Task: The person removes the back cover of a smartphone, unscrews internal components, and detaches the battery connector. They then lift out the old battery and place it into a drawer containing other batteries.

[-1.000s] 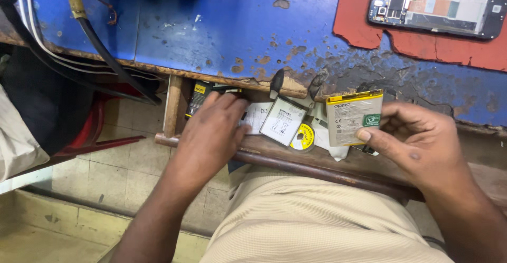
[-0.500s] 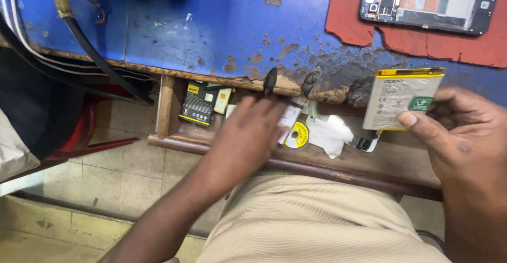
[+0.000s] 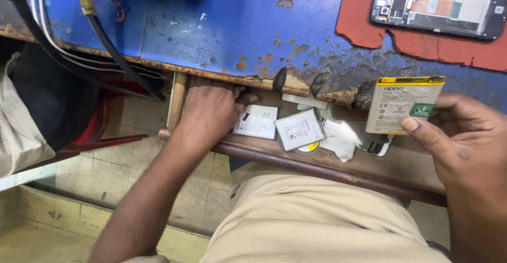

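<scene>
Two hands here, and the left hand (image 3: pixel 208 110) has its fingertips tucked under the blue surface (image 3: pixel 222 25) edge, so whether it's pinching anything is anyone's guess. Its wrist angles down to the frame's bottom-left. Right hand (image 3: pixel 465 141) pinches a yellow-edged phone battery (image 3: pixel 401 104) between thumb and fingers, just below that surface's chipped edge, long side running roughly across, flat face up. Two white batteries (image 3: pixel 301 128) lie between the hands.
</scene>
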